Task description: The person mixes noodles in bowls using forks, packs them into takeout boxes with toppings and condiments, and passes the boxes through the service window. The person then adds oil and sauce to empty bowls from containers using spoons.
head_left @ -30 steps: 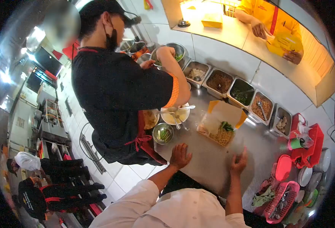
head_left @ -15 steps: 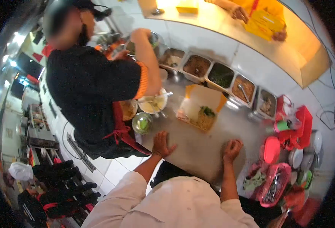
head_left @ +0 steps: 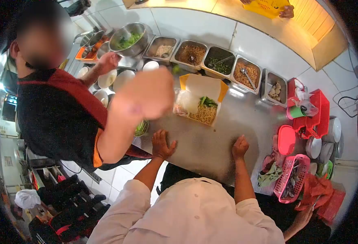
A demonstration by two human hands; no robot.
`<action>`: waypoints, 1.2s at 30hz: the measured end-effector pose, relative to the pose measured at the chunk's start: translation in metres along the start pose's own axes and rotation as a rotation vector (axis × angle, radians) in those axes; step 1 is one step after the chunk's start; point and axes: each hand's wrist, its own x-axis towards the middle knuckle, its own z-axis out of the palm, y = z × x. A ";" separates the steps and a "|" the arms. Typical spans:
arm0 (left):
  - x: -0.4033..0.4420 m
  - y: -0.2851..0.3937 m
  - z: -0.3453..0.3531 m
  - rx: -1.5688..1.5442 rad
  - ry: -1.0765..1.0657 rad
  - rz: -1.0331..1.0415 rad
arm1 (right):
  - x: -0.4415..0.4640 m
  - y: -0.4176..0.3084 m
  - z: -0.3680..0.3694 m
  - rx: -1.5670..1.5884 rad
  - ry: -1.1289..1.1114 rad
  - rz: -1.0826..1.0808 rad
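Note:
My left hand (head_left: 163,145) rests palm down near the front edge of the steel table (head_left: 195,152), its fingers spread. Further right, my right hand (head_left: 240,147) lies on the same surface with its fingers curled into a loose fist; nothing shows in it. Beyond both hands stands a paper takeaway box (head_left: 223,91) with its lid up. Inside it are noodles (head_left: 204,114), green leaves (head_left: 207,102) and something pale in a clear wrap at its left side. Neither hand touches the box. A glass bowl with greens (head_left: 141,128) is partly hidden behind a co-worker's arm.
Steel food tins, one with a spoon in minced topping (head_left: 247,73), line the back. At left, a co-worker (head_left: 57,118) reaches over the table, near a metal bowl (head_left: 134,40). A pink cutlery basket (head_left: 292,179) and red tray (head_left: 317,122) stand right. Another hand (head_left: 303,217) shows lower right.
The co-worker has turned towards the table, and an arm has come away from the metal bowl to pass in front of the box's left. My hands stay on the table. The view has shifted slightly.

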 end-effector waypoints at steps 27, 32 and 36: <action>-0.010 -0.018 0.022 0.692 0.054 0.429 | 0.142 -0.107 0.065 0.760 -0.655 0.287; -0.015 -0.020 0.033 0.765 0.029 0.395 | 0.140 -0.086 0.086 0.618 -0.629 0.200; -0.016 -0.021 0.060 0.873 -0.016 0.349 | 0.129 -0.084 0.083 0.523 -0.572 0.217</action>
